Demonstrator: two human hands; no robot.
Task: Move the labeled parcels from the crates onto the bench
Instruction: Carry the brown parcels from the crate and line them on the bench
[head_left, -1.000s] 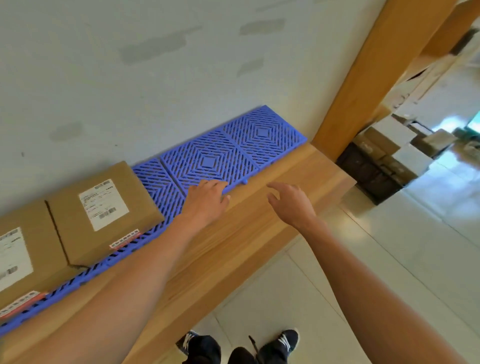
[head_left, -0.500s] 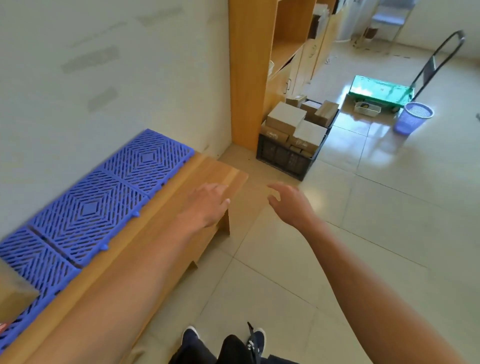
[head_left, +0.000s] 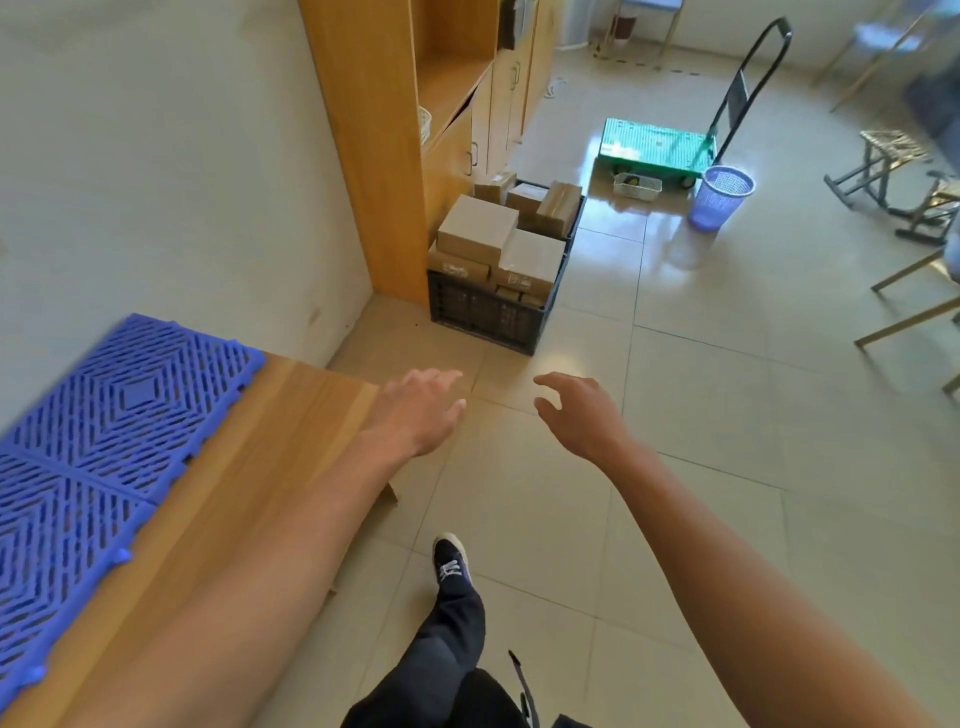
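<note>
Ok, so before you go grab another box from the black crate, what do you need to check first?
1. Both hands free: left hand and right hand hold nothing. Ok.
2. Boxes to fetch: cardboard parcels are piled in the black crate. Ok.
3. Clear path: bare floor tiles lie between the foot and the crate. Ok.
4. Room on the bench: the blue mat on the wooden bench has nothing on it here. Ok.
5. Labels on those parcels: too small to read. Cannot tell.

Parcels (head_left: 475, 228) fill the crate (head_left: 488, 314) beyond the bench (head_left: 270, 441).
</note>
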